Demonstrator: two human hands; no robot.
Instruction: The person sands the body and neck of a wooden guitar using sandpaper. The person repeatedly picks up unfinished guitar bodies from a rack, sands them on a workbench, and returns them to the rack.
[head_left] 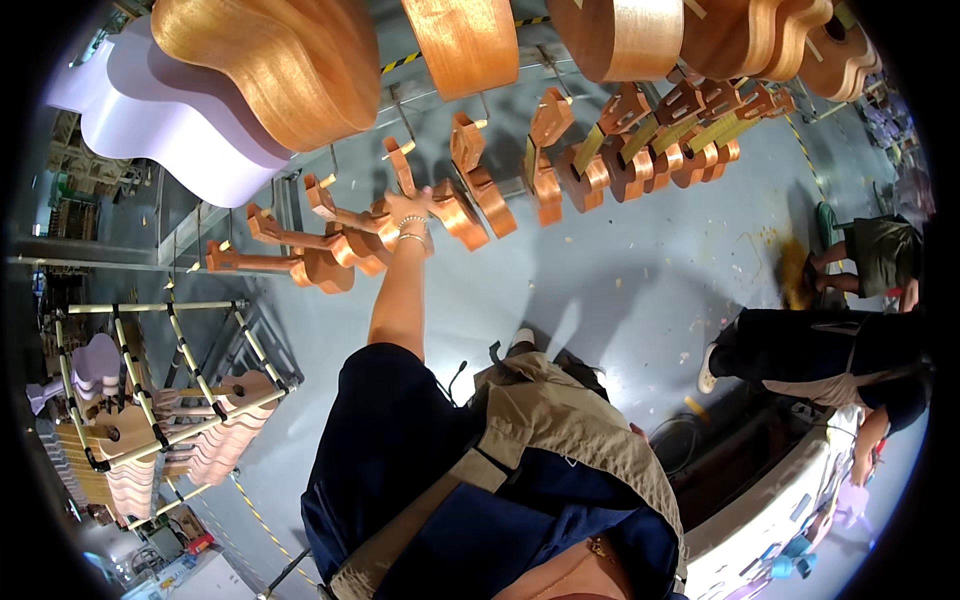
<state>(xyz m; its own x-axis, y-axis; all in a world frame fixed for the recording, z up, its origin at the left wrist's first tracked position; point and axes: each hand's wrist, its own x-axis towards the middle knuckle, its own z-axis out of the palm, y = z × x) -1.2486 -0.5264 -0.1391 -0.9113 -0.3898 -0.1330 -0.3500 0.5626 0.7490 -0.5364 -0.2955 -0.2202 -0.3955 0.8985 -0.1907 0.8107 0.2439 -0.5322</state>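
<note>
Although hung in a close row, left little clearance around the small, waisted, reddish-brown wooden instrument (458, 218) beside the left hand (410, 205). Dangled by all appearances from a thin metal hook (402, 112). Could not tell, from above, between a closed grip and a light touch; showed nothing of the right hand. If pulled sideways, seemed liable to swing into the matching brown wooden instrument (490, 202) next along and dent at the rounded edges. If lifted unevenly, might have slipped its hook and dropped to the smooth grey floor (470, 295). Risked a scratch, too, from the pale beaded bracelet (412, 220) at the wrist. Further out, with any sudden raising of the arm, risked bumping the big, glossy amber-brown guitar body (270, 70). Farther right, with a careless step back, might have jostled the co-worker in dark clothes (790, 345).
</note>
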